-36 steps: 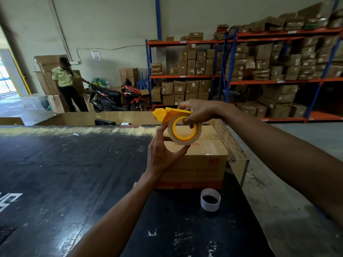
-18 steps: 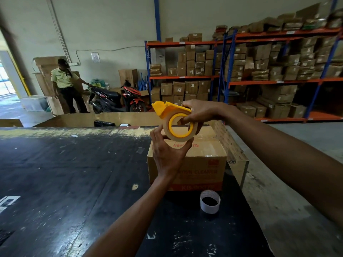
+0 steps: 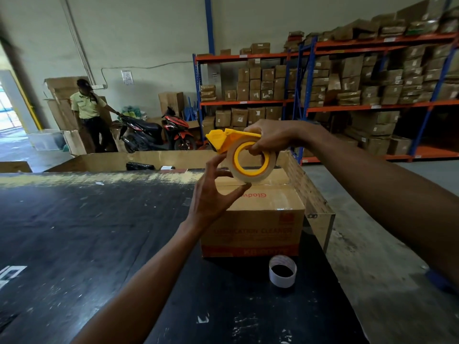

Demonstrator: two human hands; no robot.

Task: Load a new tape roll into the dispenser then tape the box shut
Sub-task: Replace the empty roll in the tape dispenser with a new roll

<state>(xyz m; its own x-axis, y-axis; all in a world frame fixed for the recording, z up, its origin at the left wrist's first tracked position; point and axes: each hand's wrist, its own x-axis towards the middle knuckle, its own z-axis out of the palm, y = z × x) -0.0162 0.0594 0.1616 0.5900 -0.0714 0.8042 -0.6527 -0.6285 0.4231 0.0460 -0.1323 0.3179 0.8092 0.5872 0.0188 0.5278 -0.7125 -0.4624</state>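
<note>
My right hand grips a yellow tape dispenser from above, held in the air over the cardboard box. A roll of clear tape sits on the dispenser's yellow hub. My left hand reaches up from below, with thumb and fingertips touching the roll's lower left edge. The box stands on the black table with its top flaps folded down. An empty white tape core stands on the table just in front of the box.
A large open cardboard bin borders the table's far edge and right side. Beyond it are a parked motorbike, a person in a yellow shirt at the back left, and shelving racks full of boxes.
The dispenser and both hands have risen slightly and stayed over the box. My left hand has slid lower around the roll, fingers now under its bottom edge.
</note>
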